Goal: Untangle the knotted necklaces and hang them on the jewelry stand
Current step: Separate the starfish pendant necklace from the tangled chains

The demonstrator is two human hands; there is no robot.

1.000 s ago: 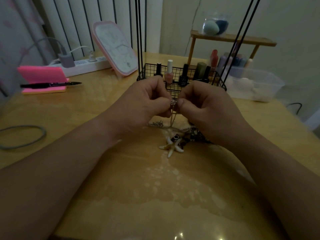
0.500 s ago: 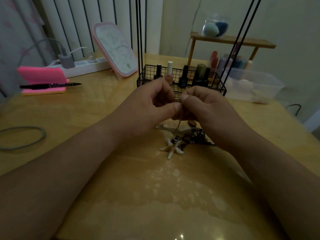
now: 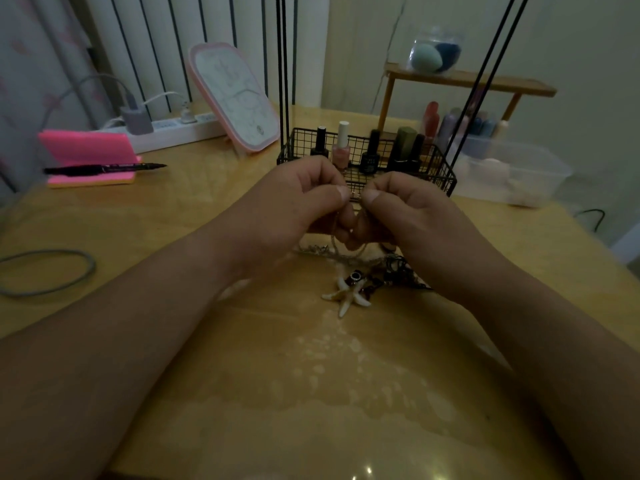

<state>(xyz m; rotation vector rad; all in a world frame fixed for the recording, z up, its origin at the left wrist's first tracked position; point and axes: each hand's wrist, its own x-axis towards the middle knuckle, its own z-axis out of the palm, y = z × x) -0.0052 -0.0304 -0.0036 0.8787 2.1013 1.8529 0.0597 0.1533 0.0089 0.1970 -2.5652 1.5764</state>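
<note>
Silvery fine-link chain [image 3: 333,239] hangs in a slack loop from two hands held close together just above the table. The left hand [image 3: 294,206] and the right hand [image 3: 415,216] each pinch it between thumb tip and curled forefinger. The two thumbnails almost meet, with a tiny reddish link between them, and the other fingers are folded underneath.

The chain's lower end runs down into a knotted heap of necklaces [image 3: 391,268]. This is a mix of pale and dark strands with small beads, and how many there are cannot be told. It lies on the glossy yellow wooden table [image 3: 311,393], below the right hand. One cream, five-armed starfish pendant [image 3: 348,292] with a dark round bead at its centre sticks out at the near edge of the heap.

Behind the hands sits a black wire-mesh basket [image 3: 441,169]. It holds four plainly countable nail polish bottles [image 3: 341,147]: two black, one pink with a white cap, and one olive. Four thin black metal rods [image 3: 284,64] rise from the basket, two on the left and two slanting on the right.

At the left lie one black pen [image 3: 104,168] across a pink notepad [image 3: 86,150], and one grey loop of cord [image 3: 48,271].
</note>
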